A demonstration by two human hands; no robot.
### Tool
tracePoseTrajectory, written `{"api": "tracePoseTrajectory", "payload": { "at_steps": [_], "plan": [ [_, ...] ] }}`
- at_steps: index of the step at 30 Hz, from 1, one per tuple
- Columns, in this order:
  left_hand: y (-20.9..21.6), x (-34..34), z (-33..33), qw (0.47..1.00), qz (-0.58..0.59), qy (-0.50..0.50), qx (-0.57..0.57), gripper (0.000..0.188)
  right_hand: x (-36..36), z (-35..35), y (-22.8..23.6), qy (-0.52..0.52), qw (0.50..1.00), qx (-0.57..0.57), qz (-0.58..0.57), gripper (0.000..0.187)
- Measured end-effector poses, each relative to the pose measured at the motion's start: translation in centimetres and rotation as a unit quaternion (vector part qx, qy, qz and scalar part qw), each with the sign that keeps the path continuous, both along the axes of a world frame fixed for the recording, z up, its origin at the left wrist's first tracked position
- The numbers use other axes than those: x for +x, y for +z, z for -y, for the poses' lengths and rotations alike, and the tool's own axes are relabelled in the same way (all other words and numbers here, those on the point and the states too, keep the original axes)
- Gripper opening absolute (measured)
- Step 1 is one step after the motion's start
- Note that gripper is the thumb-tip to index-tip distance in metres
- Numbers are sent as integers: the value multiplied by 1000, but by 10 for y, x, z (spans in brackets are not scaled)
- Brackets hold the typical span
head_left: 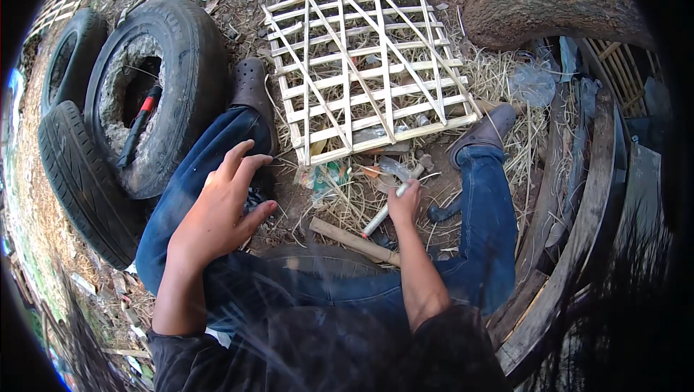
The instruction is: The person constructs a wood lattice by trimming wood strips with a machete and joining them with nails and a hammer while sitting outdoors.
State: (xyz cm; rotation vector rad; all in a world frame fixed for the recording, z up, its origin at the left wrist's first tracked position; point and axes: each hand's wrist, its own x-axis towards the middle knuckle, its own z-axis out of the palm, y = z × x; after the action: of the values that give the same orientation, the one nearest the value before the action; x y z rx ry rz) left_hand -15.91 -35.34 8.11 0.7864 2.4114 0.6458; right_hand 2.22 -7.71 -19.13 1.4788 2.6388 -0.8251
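A square lattice panel of pale split-bamboo strips (pixel 385 81) lies on the ground between my feet, with diagonal strips across its grid. My right hand (pixel 405 202) is closed around the pale handle of what looks like a hammer (pixel 379 220), just below the panel's near edge. The handle's reddish end points toward me; a small brown head seems to show beyond my fingers. Over my left knee, my left hand (pixel 220 207) is raised with fingers apart and nothing in it. A short bamboo piece (pixel 354 241) lies under the hammer.
Several tyres, one a large tyre (pixel 191 66), stand at my left; a red-and-black tool (pixel 141 124) rests inside it. A thick log (pixel 553 9) lies at the far right. Wooden planks (pixel 596 226) edge the right side. Straw and plastic scraps litter the ground.
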Motion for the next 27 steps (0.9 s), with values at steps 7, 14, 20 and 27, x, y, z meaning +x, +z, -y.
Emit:
{"api": "tracePoseTrajectory", "payload": {
  "at_steps": [7, 14, 20, 27],
  "plan": [
    [0, 4, 12, 999, -22, -17, -45, 54, -81, -24, 5, -106, 943, -281, -144, 32],
    [0, 6, 22, 999, -42, -26, -24, 55, -94, -28, -2, -233, 806, -509, -194, 27],
    [0, 10, 26, 996, -80, -43, -23, 52, -93, -37, -1, -206, 818, -509, -174, 22],
    [-9, 10, 28, 996, -72, -36, -27, 54, -113, -20, -2, -229, 888, -351, -189, 27]
  ]
}}
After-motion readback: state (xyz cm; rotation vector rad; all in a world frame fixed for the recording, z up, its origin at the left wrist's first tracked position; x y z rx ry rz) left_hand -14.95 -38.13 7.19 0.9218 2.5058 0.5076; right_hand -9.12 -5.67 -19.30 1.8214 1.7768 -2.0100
